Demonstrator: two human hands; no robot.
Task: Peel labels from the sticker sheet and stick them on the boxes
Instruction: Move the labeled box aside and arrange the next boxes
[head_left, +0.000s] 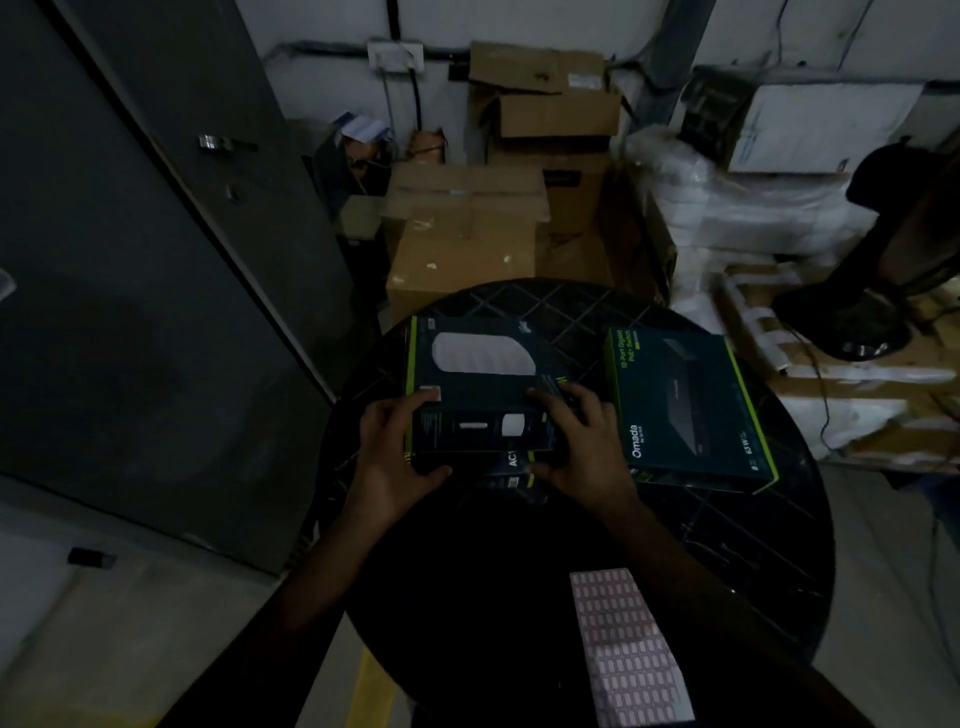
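My left hand (395, 441) and right hand (582, 441) are both clamped on the near end of the dark box (483, 395) that shows a white oval device. On the left, my fingers curl over its top corner and my thumb hooks under the near edge. On the right, my fingers press the top face and my thumb sits below. The box is tilted, its near side turned up toward me. Beneath it another dark box (514, 470) peeks out, only a strip of it showing. At three o'clock from my right hand, just beside it, lies the Omada box (685, 410), flat on the round black table (467, 597). At five o'clock, well apart from my hands, the sticker sheet (628, 649) lies near the table's edge, rows of small labels on it. Beyond the table, at twelve o'clock, brown cartons (467, 234) are stacked against the wall.
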